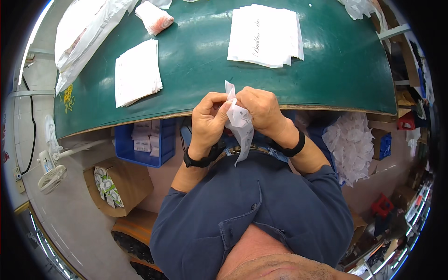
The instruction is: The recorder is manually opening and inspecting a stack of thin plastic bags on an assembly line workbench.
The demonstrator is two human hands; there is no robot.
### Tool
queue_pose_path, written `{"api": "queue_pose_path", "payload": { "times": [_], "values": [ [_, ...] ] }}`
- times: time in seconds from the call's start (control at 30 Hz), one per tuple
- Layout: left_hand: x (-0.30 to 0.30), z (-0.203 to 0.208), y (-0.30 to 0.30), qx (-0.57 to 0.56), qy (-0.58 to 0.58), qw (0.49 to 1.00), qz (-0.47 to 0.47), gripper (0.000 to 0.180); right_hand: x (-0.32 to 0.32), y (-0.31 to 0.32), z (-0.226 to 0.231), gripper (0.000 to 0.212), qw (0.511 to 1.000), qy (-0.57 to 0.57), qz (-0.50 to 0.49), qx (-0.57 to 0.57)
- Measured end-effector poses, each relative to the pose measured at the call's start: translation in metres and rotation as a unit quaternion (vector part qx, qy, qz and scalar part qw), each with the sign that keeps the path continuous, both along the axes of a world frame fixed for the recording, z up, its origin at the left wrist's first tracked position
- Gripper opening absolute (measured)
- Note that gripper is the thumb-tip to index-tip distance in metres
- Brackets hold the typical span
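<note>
At the near edge of the green table (pixel 196 56), the left hand (pixel 210 120) pinches and the right hand (pixel 259 110) grips, fingers curled, a thin printed white strip (pixel 241 122) between them, its lower end hanging, so uneven pulling could crease or tear it.

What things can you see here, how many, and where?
Thin strip: one, white with grey print, between the hands
Table: one, green, in front
Stacks: two, white, on the table, left and right
Rolled bundle: one, white and reddish, on the table
Loops: several, yellow, table's left end
Bin: one, blue, below the table, left
Box: one, brown, lower left
Fan: one, whitish, far left
Heap: one, white, right
Far-right clutter: too small to count
Wristbands: two, black, on the wrists
Left hand: one, bare, pinching the strip
Right hand: one, bare, same
</note>
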State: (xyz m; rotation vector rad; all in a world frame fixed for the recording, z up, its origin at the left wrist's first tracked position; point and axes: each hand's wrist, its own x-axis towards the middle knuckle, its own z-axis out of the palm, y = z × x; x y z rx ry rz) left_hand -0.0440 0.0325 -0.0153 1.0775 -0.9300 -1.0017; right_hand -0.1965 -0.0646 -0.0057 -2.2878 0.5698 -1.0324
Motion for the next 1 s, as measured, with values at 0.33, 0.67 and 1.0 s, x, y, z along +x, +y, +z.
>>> {"api": "queue_pose_path", "payload": {
  "times": [0.33, 0.67, 1.0],
  "values": [
    [0.015, 0.002, 0.008, -0.016, -0.128, 0.992, 0.005, 0.012, -0.012, 0.004, 0.014, 0.013, 0.996, -0.082, 0.009, 0.042],
    [0.027, 0.005, 0.002, 0.067, 0.070, 0.995, -0.020, 0.020, 0.000, -0.013, 0.004, 0.012, 0.995, -0.078, -0.047, 0.032],
    [0.023, 0.012, -0.005, 0.056, 0.090, 0.991, 0.080, 0.026, 0.006, -0.009, 0.016, 0.010, 0.968, -0.173, -0.082, 0.165]
  ]
}}
